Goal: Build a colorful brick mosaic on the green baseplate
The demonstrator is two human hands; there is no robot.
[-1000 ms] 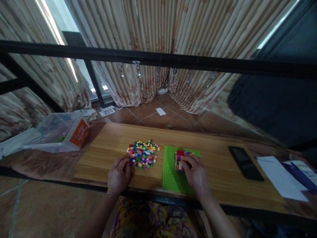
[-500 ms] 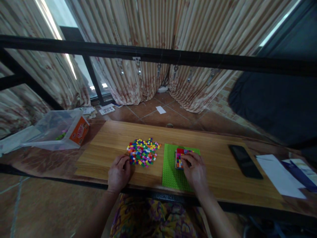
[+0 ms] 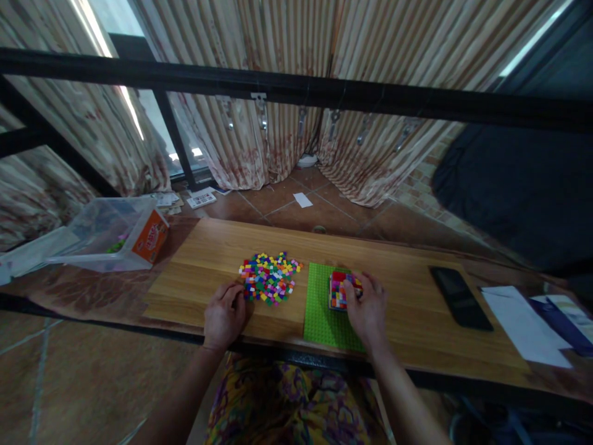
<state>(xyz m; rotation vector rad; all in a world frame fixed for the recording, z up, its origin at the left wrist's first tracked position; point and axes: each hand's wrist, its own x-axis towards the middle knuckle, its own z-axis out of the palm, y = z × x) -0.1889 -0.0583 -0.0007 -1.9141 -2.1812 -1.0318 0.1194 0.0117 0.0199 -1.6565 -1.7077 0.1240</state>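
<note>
My right hand (image 3: 369, 309) is at the right side of a small multicoloured structure of toy building bricks (image 3: 339, 291), its thumb on the top and its fingers curled round the far right edge. The structure stands on a green studded baseplate (image 3: 319, 315); my hand hides part of both. To the left, a loose pile of small coloured bricks (image 3: 269, 279) lies spread on the wooden board. My left hand (image 3: 225, 315) rests at the pile's lower left edge, fingers curled together. Whether a brick is between its fingertips I cannot make out.
A clear plastic box (image 3: 104, 238) with an orange label and a few bricks stands at the left. A black phone (image 3: 460, 298) and white papers (image 3: 521, 324) lie at the right. A dark metal bar (image 3: 296, 86) crosses beyond the wooden board (image 3: 185, 272).
My right hand has changed its grip: the thumb has moved onto the structure's top and the fingers have shifted to its right side. The left hand stays beside the pile. The view has tilted slightly.
</note>
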